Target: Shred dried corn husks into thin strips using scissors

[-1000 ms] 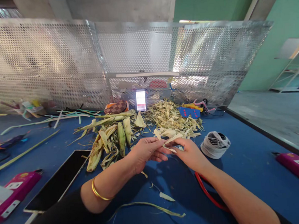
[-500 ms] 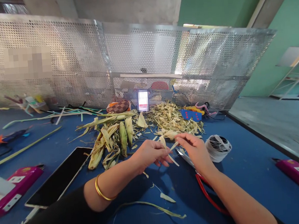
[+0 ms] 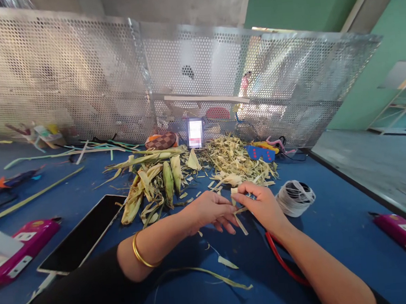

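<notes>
Over the middle of the blue table, my left hand [image 3: 212, 212] pinches pale strips of corn husk [image 3: 242, 224] between thumb and forefinger, its other fingers loosely spread below. My right hand [image 3: 262, 204] meets it from the right, thumb and fingertips closed on the upper part of the husk strips. One strip end hangs down between the hands and another sticks up. Scissors with red handles [image 3: 282, 257] lie under my right forearm, their blades hidden. A spool of white string [image 3: 295, 198] stands just right of my right hand.
Behind my hands lie whole corn husks [image 3: 168, 182] and a heap of shredded husk [image 3: 233, 157]. A phone [image 3: 82, 234] and a magenta power strip [image 3: 23, 245] are at left; another power strip [image 3: 403, 233] is at right. A perforated metal screen [image 3: 107, 80] closes off the back.
My right fingertips have moved in closer to my left, onto the upper husk. The strips now cross between the hands. My right hand now covers the scissor blades.
</notes>
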`<state>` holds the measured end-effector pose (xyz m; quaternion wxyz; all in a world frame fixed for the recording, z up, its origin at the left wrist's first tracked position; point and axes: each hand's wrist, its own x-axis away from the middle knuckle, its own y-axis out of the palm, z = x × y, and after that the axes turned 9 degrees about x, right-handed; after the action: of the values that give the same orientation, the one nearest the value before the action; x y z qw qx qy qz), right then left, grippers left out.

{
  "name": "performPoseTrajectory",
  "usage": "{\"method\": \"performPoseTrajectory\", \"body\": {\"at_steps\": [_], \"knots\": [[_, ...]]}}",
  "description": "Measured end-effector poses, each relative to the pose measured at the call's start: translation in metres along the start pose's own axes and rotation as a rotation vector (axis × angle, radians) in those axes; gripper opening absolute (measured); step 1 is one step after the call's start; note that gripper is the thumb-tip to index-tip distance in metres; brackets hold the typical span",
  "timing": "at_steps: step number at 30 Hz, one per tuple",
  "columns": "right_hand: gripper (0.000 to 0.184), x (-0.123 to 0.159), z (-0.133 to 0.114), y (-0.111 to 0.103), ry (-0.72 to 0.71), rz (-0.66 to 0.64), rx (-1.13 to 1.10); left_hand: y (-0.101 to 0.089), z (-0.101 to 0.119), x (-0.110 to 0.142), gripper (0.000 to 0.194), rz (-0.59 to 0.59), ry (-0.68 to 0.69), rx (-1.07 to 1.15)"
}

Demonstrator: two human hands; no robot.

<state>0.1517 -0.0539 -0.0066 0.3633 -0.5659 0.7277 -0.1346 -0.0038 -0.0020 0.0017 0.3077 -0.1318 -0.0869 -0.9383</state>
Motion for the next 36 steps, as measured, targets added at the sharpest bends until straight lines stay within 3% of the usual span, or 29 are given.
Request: {"method": "performPoseTrajectory", "body": {"at_steps": [7,15,21,27,30,32,36], "knots": [[0.019,0.005,-0.006,0.000,-0.032,0.023,0.070,0.006,-0.002,0.001,0.024,0.159,0.031,-0.226],[0.012,0.015,-0.004,0.010,-0.289,0.278,0.496,-0.001,-0.013,-0.007,0.029,0.376,0.197,-0.217],[0.023,0.012,-0.004,0.007,-0.438,0.296,0.553,-0.003,-0.014,-0.006,0.038,0.412,0.269,-0.341],[0.019,0.012,-0.003,0.006,-0.488,0.260,0.455,-0.004,-0.011,-0.005,0.033,0.380,0.271,-0.343],[0.018,0.010,0.000,0.007,-0.453,0.236,0.372,-0.006,-0.011,-0.007,0.031,0.329,0.246,-0.377],[0.020,0.008,0.002,0.004,-0.341,0.248,0.306,-0.008,-0.008,-0.007,0.031,0.324,0.240,-0.345],[0.022,0.001,0.008,-0.020,-0.109,0.441,0.264,-0.013,0.004,-0.001,0.030,0.415,0.396,-0.436]]}}
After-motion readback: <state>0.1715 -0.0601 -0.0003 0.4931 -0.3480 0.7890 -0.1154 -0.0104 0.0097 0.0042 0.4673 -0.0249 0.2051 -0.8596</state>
